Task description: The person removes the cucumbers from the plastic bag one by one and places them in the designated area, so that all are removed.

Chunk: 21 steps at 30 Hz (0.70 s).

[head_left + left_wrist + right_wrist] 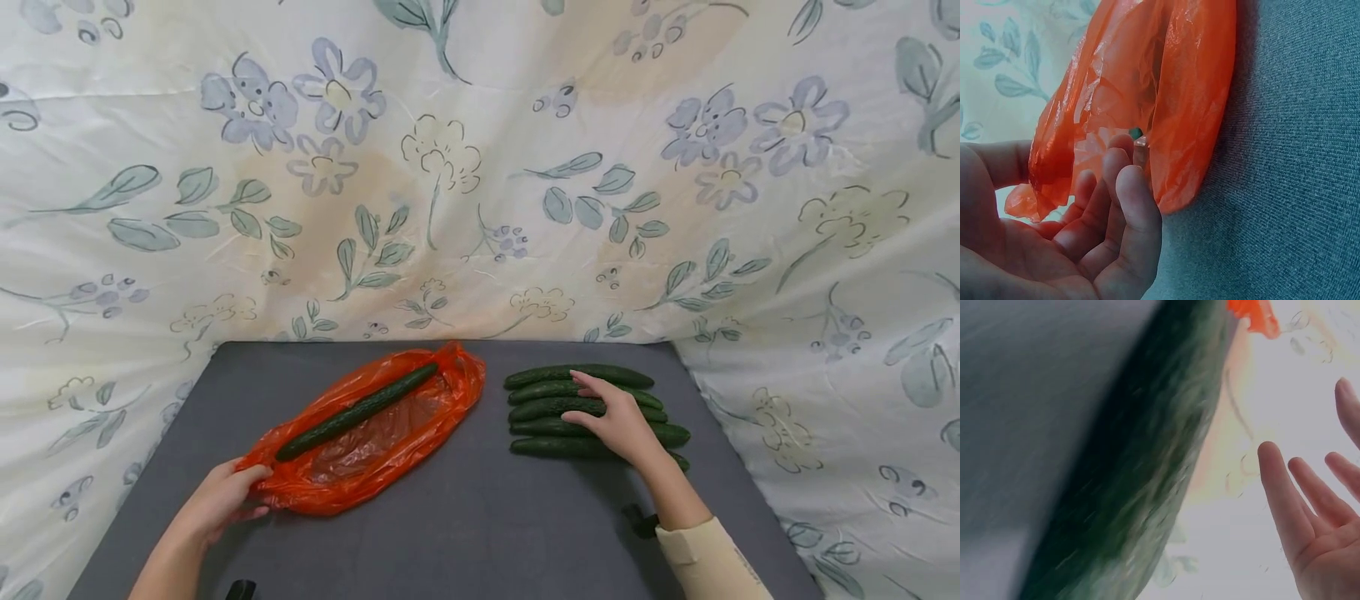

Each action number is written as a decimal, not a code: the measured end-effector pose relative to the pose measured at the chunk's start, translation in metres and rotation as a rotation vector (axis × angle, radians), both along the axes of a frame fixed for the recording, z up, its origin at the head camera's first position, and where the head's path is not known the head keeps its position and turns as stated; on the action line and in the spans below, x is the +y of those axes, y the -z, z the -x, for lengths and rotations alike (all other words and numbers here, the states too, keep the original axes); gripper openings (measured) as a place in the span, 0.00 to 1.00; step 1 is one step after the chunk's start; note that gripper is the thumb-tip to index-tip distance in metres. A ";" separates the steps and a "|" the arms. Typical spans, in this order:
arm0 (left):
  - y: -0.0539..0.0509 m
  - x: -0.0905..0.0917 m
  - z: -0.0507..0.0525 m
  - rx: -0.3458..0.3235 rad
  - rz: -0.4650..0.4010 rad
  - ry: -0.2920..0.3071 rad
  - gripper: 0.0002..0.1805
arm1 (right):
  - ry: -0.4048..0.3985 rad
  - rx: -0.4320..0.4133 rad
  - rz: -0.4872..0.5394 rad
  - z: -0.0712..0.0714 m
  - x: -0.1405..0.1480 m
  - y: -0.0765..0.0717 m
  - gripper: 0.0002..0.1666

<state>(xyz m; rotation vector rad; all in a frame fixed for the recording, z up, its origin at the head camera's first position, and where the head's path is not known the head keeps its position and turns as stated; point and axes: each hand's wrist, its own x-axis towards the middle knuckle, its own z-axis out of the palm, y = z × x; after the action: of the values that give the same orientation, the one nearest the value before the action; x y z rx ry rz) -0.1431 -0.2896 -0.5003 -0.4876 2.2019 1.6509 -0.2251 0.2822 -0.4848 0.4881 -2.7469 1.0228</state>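
An orange-red plastic bag [330,502] lies spread on the left half of the table, its mouth facing up. One cucumber [358,414] rests inside it, slanting along its length. At the bag's near left end, my left hand [221,502] grips the plastic edge; the left wrist view shows the bag [1194,94] passing by the thumb and curled fingers. Over a row of several dark green cucumbers [551,448] on the right, my right hand [626,425] hovers with thumb and fingers spread. In the right wrist view a cucumber [1147,456] appears large and blurred, apart from the fingers.
Dark grey cloth covers the table [465,533]. A floral curtain [480,208] hangs behind it and along both sides. Small black objects show near the right wrist [641,521] and at the lower left edge.
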 end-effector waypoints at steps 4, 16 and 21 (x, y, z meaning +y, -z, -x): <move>0.000 -0.001 -0.001 0.002 -0.008 -0.001 0.31 | -0.036 0.009 0.029 0.010 -0.020 -0.008 0.45; -0.005 0.003 0.000 0.023 -0.006 0.004 0.30 | -0.209 -0.031 0.031 0.032 -0.077 -0.028 0.41; -0.004 0.002 0.000 0.010 -0.009 0.002 0.33 | -0.262 -0.047 0.023 0.046 -0.101 -0.028 0.39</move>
<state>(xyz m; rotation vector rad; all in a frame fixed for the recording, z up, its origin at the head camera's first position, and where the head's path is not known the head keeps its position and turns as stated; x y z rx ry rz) -0.1436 -0.2873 -0.4967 -0.4762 2.2003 1.6652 -0.2715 0.1815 -0.4568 0.8478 -2.7604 1.1341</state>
